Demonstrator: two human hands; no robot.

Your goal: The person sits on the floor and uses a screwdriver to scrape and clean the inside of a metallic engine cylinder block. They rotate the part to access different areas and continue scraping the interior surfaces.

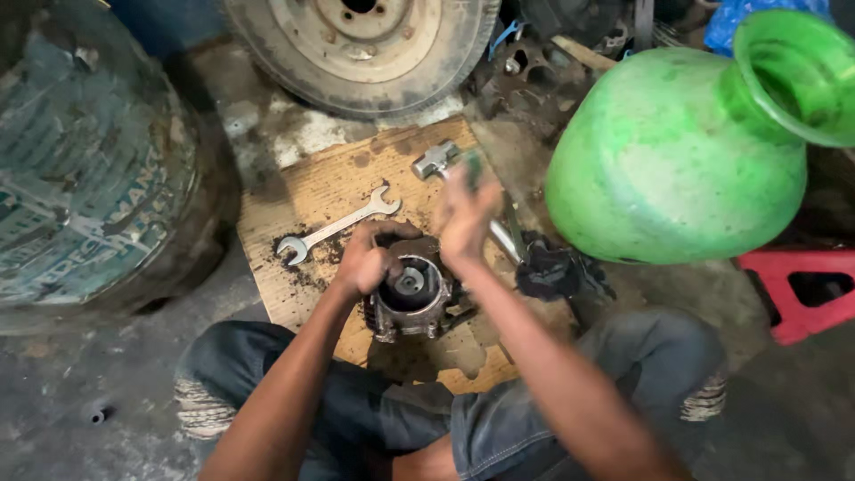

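Observation:
A round, greasy metal engine housing (411, 301) stands on a wooden board (312, 183) between my knees. My left hand (367, 260) grips the housing's upper left rim, fingers curled over it. Just above and right of the housing, my right hand (468, 214) is raised and blurred by motion. It overlaps the shaft of a steel hammer (434, 160), whose head lies on the board's far edge. Whether that hand holds the hammer is unclear. A greenish blur shows at its fingertips.
An open-ended spanner (335, 227) lies on the board left of the housing, amid dark grit. A wheel with tyre (361, 44) lies behind, a blue drum (89, 151) at left, a large green plastic pot (677, 151) and red stool (802, 289) at right. A black rag (552, 272) sits by my right forearm.

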